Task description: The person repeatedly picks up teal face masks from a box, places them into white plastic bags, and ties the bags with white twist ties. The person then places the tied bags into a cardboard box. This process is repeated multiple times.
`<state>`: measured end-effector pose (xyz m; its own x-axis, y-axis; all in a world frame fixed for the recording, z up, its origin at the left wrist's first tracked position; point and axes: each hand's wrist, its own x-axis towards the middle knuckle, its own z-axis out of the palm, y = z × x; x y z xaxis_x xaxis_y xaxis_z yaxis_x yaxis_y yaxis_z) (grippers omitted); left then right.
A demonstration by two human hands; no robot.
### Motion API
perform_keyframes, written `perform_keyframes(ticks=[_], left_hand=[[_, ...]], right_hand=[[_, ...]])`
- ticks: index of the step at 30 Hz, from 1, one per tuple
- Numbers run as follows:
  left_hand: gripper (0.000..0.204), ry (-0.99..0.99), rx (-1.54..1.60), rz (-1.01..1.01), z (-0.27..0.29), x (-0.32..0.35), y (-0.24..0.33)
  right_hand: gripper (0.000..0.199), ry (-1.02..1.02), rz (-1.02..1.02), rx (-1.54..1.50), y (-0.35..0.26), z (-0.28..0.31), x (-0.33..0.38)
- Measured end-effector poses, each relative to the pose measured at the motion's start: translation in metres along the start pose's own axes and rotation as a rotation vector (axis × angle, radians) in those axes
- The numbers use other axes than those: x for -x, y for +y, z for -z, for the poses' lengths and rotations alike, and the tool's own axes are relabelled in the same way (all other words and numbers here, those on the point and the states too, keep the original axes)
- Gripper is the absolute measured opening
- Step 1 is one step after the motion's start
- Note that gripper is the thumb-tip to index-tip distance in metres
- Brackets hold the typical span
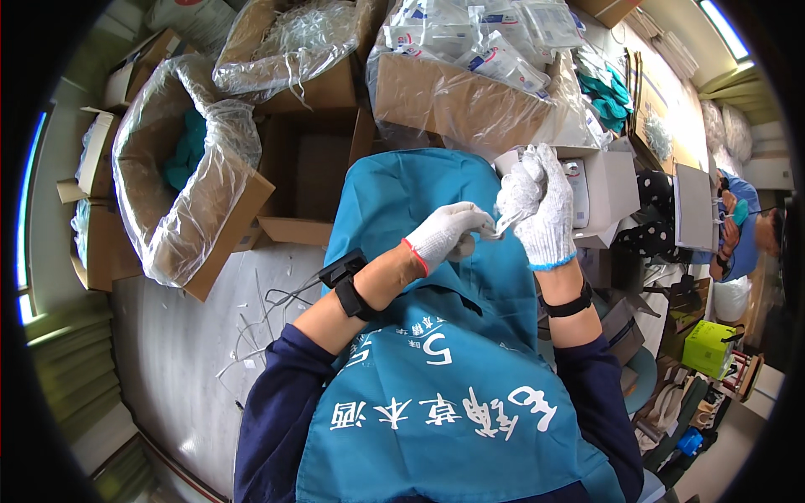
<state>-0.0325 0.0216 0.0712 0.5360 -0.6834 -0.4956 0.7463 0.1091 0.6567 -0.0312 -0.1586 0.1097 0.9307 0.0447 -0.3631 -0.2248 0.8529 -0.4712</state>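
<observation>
Both my hands wear white knit gloves, raised over the blue apron (428,352). My left hand (449,236), with a red cuff, is closed in a pinch on a short white strand (501,226). The strand leads toward a bunched white bundle (518,194) beside my right palm. My right hand (548,222), with a blue cuff, points upward with its fingers folded around this bundle. What the bundle is made of is hard to make out. Just beyond my right hand stands an open white carton (610,193) with a pale package (577,191) inside.
Ahead is a large carton (453,92) heaped with clear sealed packages (503,63). A plastic-lined carton (214,243) with green cloth (186,151) and an open brown carton (293,230) stand to the left. Loose tubing (251,335) lies on the floor. A co-worker (742,214) sits at the right.
</observation>
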Motion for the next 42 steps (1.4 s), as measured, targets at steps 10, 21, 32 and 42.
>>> perform_keyframes(ticks=[10, 21, 32, 42], left_hand=[[0.014, 0.02, -0.028, 0.05, -0.008, 0.0, -0.008], [0.022, -0.013, -0.634, -0.023, 0.004, 0.017, 0.004], [0.009, 0.289, -0.912, -0.555, 0.004, 0.035, 0.013], [0.013, 0.276, -0.996, -0.409, 0.015, 0.041, -0.023]], right_hand=[[0.033, 0.136, 0.072, 0.055, -0.002, -0.002, 0.002], [0.025, 0.153, 0.167, 0.339, -0.029, 0.03, 0.005], [0.018, -0.426, 0.005, 1.774, 0.021, 0.018, 0.039], [0.013, -0.48, 0.691, 2.012, 0.016, 0.043, 0.038]])
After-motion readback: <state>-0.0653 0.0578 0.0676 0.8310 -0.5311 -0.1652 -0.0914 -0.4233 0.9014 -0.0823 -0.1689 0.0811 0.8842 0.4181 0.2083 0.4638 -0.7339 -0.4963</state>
